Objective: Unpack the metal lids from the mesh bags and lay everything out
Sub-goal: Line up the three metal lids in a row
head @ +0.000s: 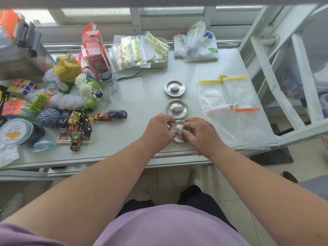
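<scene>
Three metal lids sit in a straight row on the pale surface [142, 103], the row running away from the person toward the window. The far lid [174, 88] and the middle lid [176, 108] lie flat with their knobs facing up, not touching each other. The near lid [178, 130] also lies knob up, close to the front edge, and both hands are on it. The left hand [158, 131] curls over its left rim, fingers bent and touching the metal. The right hand [200, 132] comes in from the other side, its fingertips [185, 134] gathered at the knob; whether they actually pinch it cannot be told.

Just right of the row, three mesh bags lie flat and limp. One with a yellow drawstring band [222, 80] is farthest, with its long side running left to right. An orange-banded one [247, 109] and a pink-edged one [220, 126] overlap nearer the person.

At the left is a heap of oddments: toy cars [78, 125], a puzzle cube [22, 86], balls of yarn [48, 118] and a small glass jar [108, 80]. A round white lid [15, 131] carries an orange cloud-like mark with small print below it, too blurred to read. No other writing is legible.
</scene>
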Tool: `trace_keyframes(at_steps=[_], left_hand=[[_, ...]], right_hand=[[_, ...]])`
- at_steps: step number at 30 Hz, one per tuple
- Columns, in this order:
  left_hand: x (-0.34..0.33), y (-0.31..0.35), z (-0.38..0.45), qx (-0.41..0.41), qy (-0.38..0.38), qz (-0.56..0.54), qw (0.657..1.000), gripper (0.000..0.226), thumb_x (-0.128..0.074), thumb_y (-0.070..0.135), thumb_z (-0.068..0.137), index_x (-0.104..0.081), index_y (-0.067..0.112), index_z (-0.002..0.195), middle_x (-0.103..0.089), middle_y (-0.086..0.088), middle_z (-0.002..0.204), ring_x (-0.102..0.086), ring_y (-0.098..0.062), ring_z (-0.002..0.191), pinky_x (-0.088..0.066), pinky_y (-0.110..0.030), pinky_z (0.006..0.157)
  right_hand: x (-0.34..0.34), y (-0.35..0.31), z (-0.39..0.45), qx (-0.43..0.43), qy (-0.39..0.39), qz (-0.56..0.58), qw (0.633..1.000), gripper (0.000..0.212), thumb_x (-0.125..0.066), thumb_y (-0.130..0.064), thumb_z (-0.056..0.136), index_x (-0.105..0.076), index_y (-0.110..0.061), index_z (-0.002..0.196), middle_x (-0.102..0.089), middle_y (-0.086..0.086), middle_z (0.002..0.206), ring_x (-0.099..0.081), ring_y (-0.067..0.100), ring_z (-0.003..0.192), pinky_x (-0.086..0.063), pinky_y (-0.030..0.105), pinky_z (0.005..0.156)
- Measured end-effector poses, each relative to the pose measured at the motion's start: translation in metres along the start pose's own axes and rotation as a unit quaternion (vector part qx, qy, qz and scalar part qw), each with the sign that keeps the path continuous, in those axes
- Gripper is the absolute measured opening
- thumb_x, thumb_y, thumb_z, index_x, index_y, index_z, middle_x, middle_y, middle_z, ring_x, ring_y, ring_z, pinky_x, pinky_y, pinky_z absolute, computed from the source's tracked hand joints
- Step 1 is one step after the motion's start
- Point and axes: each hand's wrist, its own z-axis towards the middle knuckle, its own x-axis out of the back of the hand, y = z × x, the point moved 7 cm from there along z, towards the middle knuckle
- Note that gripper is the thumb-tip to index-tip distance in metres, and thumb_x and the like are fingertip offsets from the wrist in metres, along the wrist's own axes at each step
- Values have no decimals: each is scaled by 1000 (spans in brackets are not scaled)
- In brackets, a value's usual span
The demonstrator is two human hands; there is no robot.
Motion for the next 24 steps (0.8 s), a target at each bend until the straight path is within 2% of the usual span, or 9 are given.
trace_keyframes(at_steps=[5, 12, 17, 21, 24], left_hand=[[-1, -2, -1, -3, -7, 13, 1000, 25, -79, 22, 86, -77, 18, 110, -67, 2, 104, -67, -18, 94, -52, -30, 94], [-6, -8, -6, -1, -1, 5, 1000, 24, -79, 26, 88, -78, 19, 110, -74, 1, 104, -68, -16, 87, -48, -22, 83], [-6, -11, -7, 7, -1, 5, 1000, 24, -80, 25, 86, -77, 20, 110, -74, 2, 104, -67, -14, 86, -46, -20, 82], [-4, -11, -10, 11, 4, 5, 1000, 24, -80, 26, 86, -77, 20, 110, -74, 2, 103, -67, -14, 86, -53, -26, 86], [-1, -12, -13, 17, 11, -1, 1000, 28, -80, 31, 87, -77, 20, 113, -72, 2, 103, -66, -14, 85, -47, -21, 79]], right_hand=[[2, 2, -6, 5, 1, 0, 1000, 18, -80, -21, 87, -81, -15, 104, -74, 6, 123, -65, 23, 114, -46, 33, 106], [0, 1, -12, 16, -4, -3, 1000, 19, -80, -22, 87, -81, -15, 105, -73, 7, 125, -64, 23, 116, -42, 30, 107], [1, 0, -12, 16, -11, -9, 1000, 18, -79, -23, 88, -81, -16, 105, -73, 6, 125, -64, 21, 116, -37, 21, 103], [0, -1, -13, 12, -17, -6, 1000, 18, -79, -24, 88, -81, -18, 105, -73, 5, 126, -63, 21, 116, -37, 22, 103], [1, -3, -13, 8, -11, -1, 1000, 19, -78, -26, 89, -80, -18, 106, -72, 5, 128, -63, 22, 118, -39, 25, 105]])
